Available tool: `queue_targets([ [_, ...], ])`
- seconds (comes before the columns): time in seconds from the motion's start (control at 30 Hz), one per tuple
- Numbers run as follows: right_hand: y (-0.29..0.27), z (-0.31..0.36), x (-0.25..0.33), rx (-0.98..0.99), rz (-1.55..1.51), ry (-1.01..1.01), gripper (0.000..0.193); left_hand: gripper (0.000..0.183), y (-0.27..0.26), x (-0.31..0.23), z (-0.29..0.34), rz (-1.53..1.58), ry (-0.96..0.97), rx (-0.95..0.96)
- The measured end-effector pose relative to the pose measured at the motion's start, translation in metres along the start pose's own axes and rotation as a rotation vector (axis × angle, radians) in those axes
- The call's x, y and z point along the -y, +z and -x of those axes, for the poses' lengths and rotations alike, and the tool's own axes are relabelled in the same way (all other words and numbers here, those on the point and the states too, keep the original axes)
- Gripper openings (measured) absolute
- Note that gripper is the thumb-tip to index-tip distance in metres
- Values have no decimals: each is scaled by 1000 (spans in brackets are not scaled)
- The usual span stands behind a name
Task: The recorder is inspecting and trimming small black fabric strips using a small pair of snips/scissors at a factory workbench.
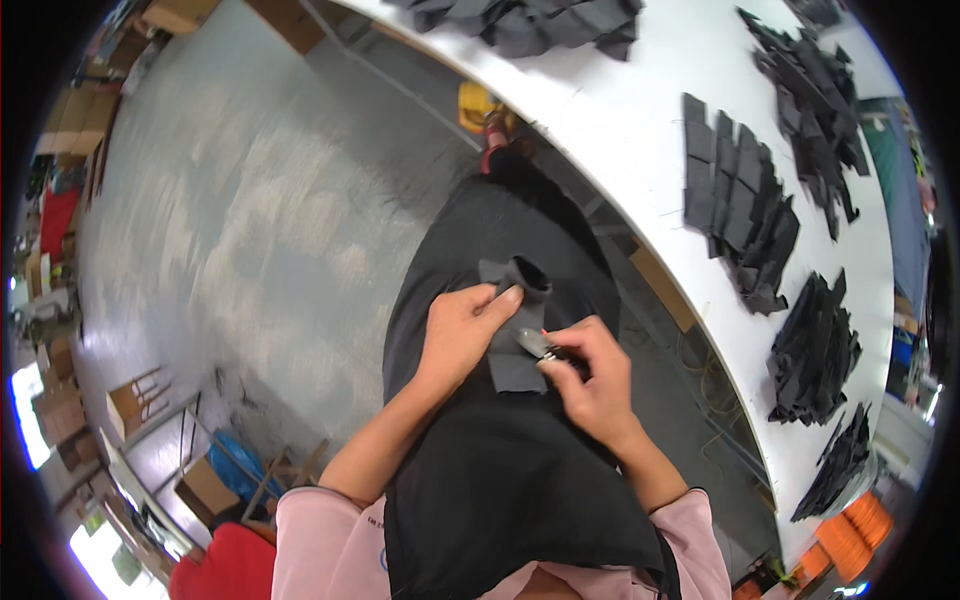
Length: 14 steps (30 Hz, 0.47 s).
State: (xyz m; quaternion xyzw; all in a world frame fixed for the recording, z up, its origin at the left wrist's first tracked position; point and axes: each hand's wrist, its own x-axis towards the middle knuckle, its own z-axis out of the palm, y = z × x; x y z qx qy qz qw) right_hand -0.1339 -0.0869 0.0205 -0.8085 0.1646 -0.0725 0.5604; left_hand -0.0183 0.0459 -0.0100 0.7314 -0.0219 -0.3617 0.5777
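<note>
Dark grey fabric (517, 372) lies over my lap on a black apron (480, 460). Its upper end curls into a loop, and my left hand (466, 325) pinches it there between thumb and fingers. Close to the right of it, my right hand (594, 375) is closed around a small pair of thread snips (537, 344). Their metal blades point up and left at the fabric, and the dark handle is mostly hidden in my palm. Whether the blades touch the cloth I cannot tell.
A white table (640, 130) curves along my right side. On it lie several heaps of dark grey fabric pieces (735, 190). Orange spools (855, 535) stand by its near end. A yellow object (477, 106) is under the table. Boxes and a blue bag (240, 465) sit at the left.
</note>
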Motion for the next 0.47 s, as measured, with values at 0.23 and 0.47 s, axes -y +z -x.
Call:
queue_targets([
  [0.23,-23,-14,-13,-225,-145,-111,15,21,1,-19,-12,110,-10,57],
  [0.47,-102,-33,-58,-446,-69,290,18,12,13,-130,-68,-449,978,244],
])
